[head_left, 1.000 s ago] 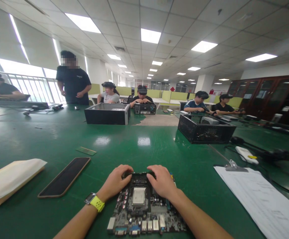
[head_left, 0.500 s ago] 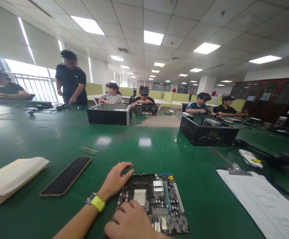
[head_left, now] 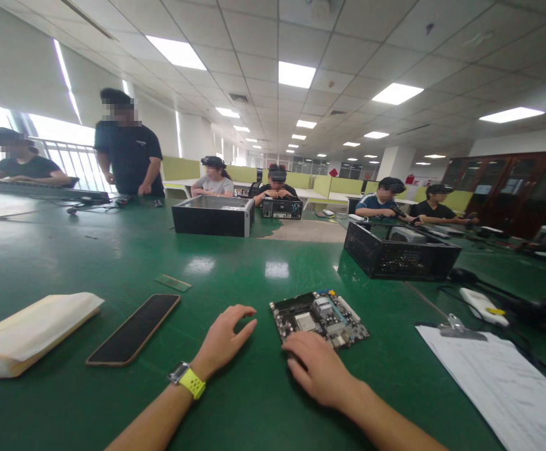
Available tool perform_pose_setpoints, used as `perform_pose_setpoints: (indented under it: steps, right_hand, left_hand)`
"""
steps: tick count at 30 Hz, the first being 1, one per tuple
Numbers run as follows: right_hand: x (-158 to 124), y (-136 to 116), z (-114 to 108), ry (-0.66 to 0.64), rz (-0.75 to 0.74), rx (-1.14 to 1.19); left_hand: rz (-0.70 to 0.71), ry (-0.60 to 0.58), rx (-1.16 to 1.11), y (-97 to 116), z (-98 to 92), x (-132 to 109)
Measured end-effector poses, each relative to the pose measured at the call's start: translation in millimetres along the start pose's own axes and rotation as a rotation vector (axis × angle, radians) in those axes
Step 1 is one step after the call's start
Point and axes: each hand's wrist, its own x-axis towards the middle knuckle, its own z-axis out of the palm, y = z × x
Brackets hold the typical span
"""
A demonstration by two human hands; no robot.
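A dark motherboard with a silver CPU socket lies flat on the green table, a little ahead of me. My right hand rests flat at the board's near edge, fingers stretched out and touching it. My left hand, with a yellow-strapped watch on the wrist, hovers open just left of the board, fingers spread and not touching it. Neither hand holds anything.
A black phone and a pale padded envelope lie to the left. A clipboard with papers sits at right, cables and a white device beyond it. Two open computer cases stand farther back; several people sit and stand around.
The motherboard has slid away from me and to the right. My right hand went from the board's far edge to its near edge. My left hand came off the board and opened.
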Motion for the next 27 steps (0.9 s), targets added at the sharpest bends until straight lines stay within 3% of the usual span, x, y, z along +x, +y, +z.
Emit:
perform_pose_setpoints:
  steps: [7, 14, 18, 21, 24, 27]
  right_hand:
    - [12.1, 97.8, -9.8, 0.117, 0.301, -0.117]
    - [15.9, 137.5, -14.0, 0.130, 0.551, -0.237]
    - [16.6, 138.3, -16.7, 0.127, 0.580, -0.253]
    - [16.9, 125.0, -20.0, 0.140, 0.553, -0.248]
    - [15.4, 95.0, -19.8, 0.141, 0.508, -0.209]
    - [10.4, 49.0, -12.5, 0.126, 0.456, -0.189]
  left_hand:
    - [0.001, 0.008, 0.017, -2.7, 0.1, 0.6]
    - [-0.009, -0.011, 0.031, -4.1, 0.3, 0.3]
    - [-0.009, -0.025, 0.034, -3.0, 0.9, 1.1]
    - [-0.011, -0.032, 0.030, -1.7, 0.9, 1.7]
    - [-0.011, -0.037, 0.023, -1.1, 1.0, 2.2]
    - [-0.006, -0.036, 0.014, -1.9, 2.1, 2.6]
